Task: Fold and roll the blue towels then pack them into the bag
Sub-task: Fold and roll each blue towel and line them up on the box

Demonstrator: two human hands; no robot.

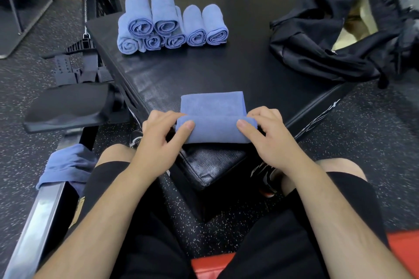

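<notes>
My left hand (158, 133) and right hand (265, 129) each grip an end of a half-rolled blue towel (213, 118) on the black pad (204, 75); rolled towels (172, 22) and the bag (328, 36) lie beyond.

There are seven rolled towels (165, 26) in a pile: two on top and five below. There is one half-rolled towel (213, 118) and one crumpled towel (68, 165). That makes nine blue towels in all. There is one black bag (317, 41), one tabletop (181, 75), and two hands: one left hand (158, 136) and one right hand (269, 136).
</notes>
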